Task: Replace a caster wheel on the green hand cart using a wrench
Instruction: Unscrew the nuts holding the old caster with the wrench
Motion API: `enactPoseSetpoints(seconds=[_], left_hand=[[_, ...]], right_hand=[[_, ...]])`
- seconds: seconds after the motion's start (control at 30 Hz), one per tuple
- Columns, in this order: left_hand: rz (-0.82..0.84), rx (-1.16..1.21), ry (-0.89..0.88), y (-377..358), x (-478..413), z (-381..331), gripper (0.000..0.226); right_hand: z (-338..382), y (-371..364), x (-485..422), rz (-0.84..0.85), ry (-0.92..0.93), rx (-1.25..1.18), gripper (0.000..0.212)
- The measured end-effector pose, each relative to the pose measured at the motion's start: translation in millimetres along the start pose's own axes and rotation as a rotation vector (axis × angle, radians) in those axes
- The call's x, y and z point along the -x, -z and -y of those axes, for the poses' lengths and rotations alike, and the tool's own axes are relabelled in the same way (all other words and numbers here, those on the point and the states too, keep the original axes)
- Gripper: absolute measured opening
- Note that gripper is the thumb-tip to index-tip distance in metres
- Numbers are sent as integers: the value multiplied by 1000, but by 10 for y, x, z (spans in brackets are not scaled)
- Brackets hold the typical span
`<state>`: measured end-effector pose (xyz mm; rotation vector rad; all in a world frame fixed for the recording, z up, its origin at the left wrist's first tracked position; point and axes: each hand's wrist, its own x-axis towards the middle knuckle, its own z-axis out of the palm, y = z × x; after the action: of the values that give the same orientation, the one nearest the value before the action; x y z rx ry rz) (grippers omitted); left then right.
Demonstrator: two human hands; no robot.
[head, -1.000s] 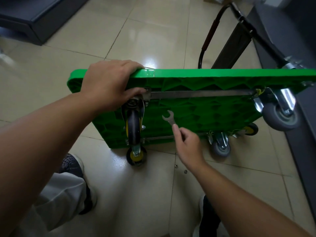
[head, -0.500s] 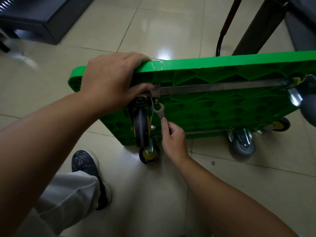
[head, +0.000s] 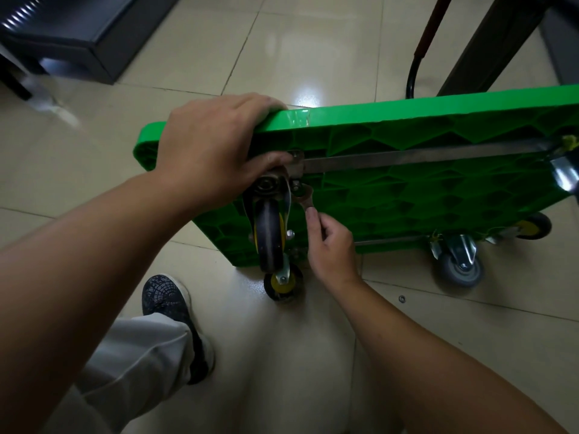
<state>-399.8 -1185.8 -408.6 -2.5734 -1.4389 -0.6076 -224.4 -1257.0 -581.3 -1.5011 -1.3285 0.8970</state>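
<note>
Two hands in shot, one wrench, one cart. Our left hand (head: pixel 213 142) is gripping the top edge of the green cart (head: pixel 438 189), fingers curling over the rim and thumb pressing by the mounting plate (head: pixel 297 166) of the black caster (head: pixel 269 236). Our right hand (head: pixel 332 245) is pinching the wrench (head: pixel 305 198) by its shank, fingers curled tight on it. The wrench head is sitting at a nut (head: pixel 295 184) just right of that caster's fork. We can't tell whether it's fully seated on the nut.

The cart is standing on its long edge on the tiled floor (head: pixel 188 73), ribbed underside facing us. We're counting four wheels in full:
- the black caster up top by our left hand
- a near black-and-yellow wheel (head: pixel 283 281) touching the floor right below it
- a grey caster (head: pixel 459 264) on the floor further right
- a far black-and-yellow wheel (head: pixel 532 225) beyond that

One shiny bracket (head: pixel 564 177) is getting cut off by the right frame edge. Two metal bars are running across the underside, the upper bar (head: pixel 423 158) and the lower bar (head: pixel 391 241). One small metal ring (head: pixel 402 298) is lying on the floor, apart from the wheels.

Open tile is showing between our arms and off to the left. Our shoe (head: pixel 166 296) is standing near the cart's lower-left corner. A dark cabinet (head: pixel 78 36) is sitting well off at top left. The cart's handle (head: pixel 419 51) and a dark post (head: pixel 488 42) are standing behind the top edge at right.
</note>
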Motion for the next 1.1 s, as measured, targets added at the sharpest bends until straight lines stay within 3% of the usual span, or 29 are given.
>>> enactPoseSetpoints(seconds=[0.2, 0.37, 0.5, 0.67, 0.83, 0.97, 1.1], left_hand=[[-12, -7, -11, -7, 9, 5, 55], [-14, -4, -3, -2, 6, 6, 57], [-13, -2, -3, -4, -15, 4, 55], [-1, 11, 11, 7, -5, -3, 53], [-3, 2, 29, 18, 3, -43, 53], [19, -1, 43, 20, -2, -44, 55], [20, 0, 42, 18, 3, -36, 54]], right_hand=[[21, 19, -82, 0, 100, 58, 50], [4, 74, -160, -5, 163, 252, 46], [164, 385, -252, 37, 273, 628, 60], [1096, 851, -426, 260, 346, 1299, 60], [1816, 694, -435, 368, 580, 1675, 41], [1899, 649, -436, 390, 654, 1785, 39], [1663, 900, -378, 323, 598, 1635, 53]])
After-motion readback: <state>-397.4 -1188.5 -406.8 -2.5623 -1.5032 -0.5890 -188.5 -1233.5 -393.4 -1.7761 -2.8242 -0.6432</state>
